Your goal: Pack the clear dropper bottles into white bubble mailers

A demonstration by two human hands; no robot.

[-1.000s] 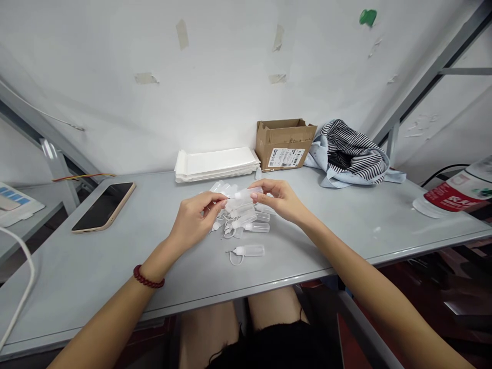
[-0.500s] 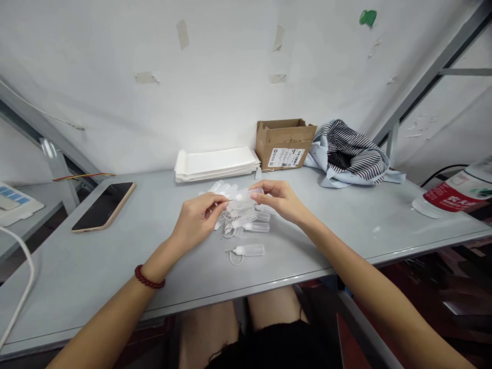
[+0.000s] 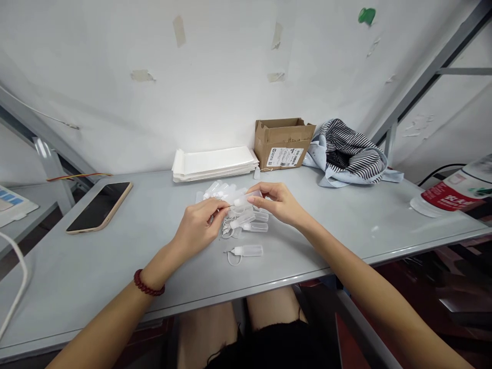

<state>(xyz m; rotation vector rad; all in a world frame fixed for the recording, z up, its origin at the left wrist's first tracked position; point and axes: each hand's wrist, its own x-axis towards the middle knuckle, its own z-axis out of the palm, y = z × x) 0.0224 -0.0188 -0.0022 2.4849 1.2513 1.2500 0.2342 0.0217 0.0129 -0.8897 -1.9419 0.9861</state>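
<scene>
My right hand [image 3: 280,201] grips a translucent needle-tip squeeze bottle [image 3: 246,198] by its body, over a pile of similar bottles. At the bottle's tip end, the thumb and fingers of my left hand [image 3: 202,220] are pinched together; whatever sits between them is too small to make out. Several bottles [image 3: 255,226] with white caps and strap loops lie heaped just below my hands. Nearer the table's front edge, a single bottle [image 3: 251,250] lies on its side, its thin tip pointing left.
A stack of white trays [image 3: 215,163] and an open cardboard box [image 3: 284,143] stand against the wall. Crumpled striped cloth [image 3: 348,154] lies beside the box. A phone [image 3: 100,207] rests at the left of the grey table [image 3: 307,256]; a large red-labelled bottle [image 3: 449,192] is at the right.
Both hands stay over the pile with the bottle between them. The left fingers have come slightly closer to the bottle's tip, and the view has shifted a little.
</scene>
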